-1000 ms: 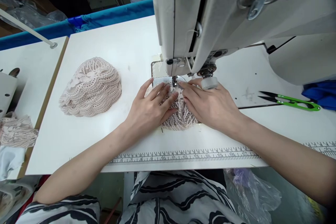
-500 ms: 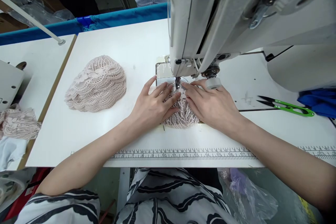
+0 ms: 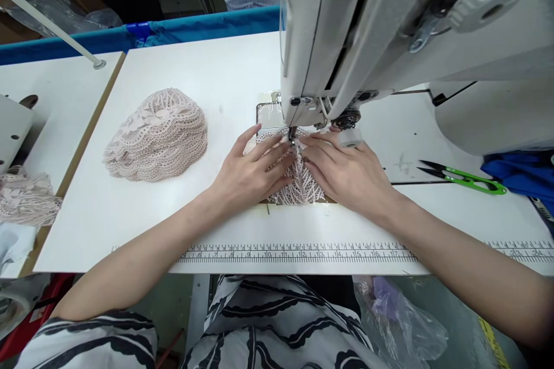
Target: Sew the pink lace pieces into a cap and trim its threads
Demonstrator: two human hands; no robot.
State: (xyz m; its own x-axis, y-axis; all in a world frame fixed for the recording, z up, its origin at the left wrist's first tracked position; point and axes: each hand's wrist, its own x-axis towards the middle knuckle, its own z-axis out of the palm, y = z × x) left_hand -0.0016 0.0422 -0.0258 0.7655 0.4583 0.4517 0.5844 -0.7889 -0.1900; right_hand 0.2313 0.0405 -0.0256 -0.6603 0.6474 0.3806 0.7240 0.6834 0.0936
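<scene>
Lace cloth (image 3: 300,184) has slid slightly forward since the earlier frame. The white table (image 3: 234,86) carries a sewing machine (image 3: 346,29) and, at left, a lace pile (image 3: 158,138). Left hand (image 3: 246,176) and right hand (image 3: 350,170), unclenched, press the cloth beside the metal foot (image 3: 292,134); green scissors (image 3: 449,173) lie at right.

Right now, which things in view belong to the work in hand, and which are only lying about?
In use:
Lace piece, under both left hand and right hand
Sewing machine
Lace pile, probably, as it looks similar

Apparently lying about:
Green-handled snips
Blue cloth
Clear plastic bag, below the tabletop
</scene>
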